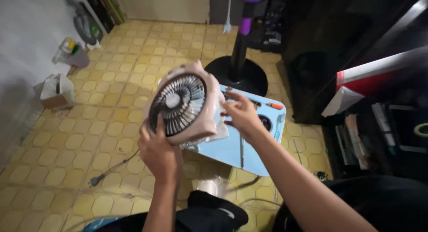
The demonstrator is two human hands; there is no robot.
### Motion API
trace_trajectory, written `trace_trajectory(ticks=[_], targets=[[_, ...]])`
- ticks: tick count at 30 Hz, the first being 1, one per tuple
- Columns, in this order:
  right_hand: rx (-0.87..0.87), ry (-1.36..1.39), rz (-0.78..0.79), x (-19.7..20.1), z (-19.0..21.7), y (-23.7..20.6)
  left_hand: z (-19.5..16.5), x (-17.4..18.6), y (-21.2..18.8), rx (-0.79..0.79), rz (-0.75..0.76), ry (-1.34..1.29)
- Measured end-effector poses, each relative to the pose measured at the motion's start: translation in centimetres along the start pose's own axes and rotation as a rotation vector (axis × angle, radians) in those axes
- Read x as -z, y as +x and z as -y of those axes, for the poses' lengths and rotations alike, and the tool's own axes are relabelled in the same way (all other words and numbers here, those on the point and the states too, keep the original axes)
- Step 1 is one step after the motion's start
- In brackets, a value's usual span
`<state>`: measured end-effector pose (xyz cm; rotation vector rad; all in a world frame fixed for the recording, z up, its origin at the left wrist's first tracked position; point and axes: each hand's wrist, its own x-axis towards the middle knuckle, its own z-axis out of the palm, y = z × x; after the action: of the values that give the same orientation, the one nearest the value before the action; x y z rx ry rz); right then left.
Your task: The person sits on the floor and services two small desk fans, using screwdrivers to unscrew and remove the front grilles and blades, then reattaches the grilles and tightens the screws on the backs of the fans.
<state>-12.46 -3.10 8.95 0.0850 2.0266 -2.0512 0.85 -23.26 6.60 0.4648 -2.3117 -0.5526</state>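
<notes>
The small pink fan (183,103) is held in the air above the light-blue folding table (232,149), grille facing the camera. The left hand (157,148) is clamped on its lower edge, thumb over the dark grille; the right hand (240,113) is closed on its right side, fingers wrapped behind. The fan could slip and drop onto the table's orange-handled screwdriver (273,105), since both grips sit only at the rims. A black fan stand (238,71) rises behind.

My left hand (158,154) and right hand (240,116) grip a small pink plastic fan (183,102) above the light-blue table (232,147).
</notes>
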Motion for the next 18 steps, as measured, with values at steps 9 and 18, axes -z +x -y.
trace_trajectory(ticks=[9, 18], targets=[[0.343, -0.583, -0.029, 0.3, -1.6, -1.0, -0.1, -1.0, -0.5, 0.017, 0.154, 0.068], [0.443, -0.598, -0.13, 1.2, -4.4, 0.6, 2.7, -1.5, -0.5, 0.017, 0.35, -0.253]])
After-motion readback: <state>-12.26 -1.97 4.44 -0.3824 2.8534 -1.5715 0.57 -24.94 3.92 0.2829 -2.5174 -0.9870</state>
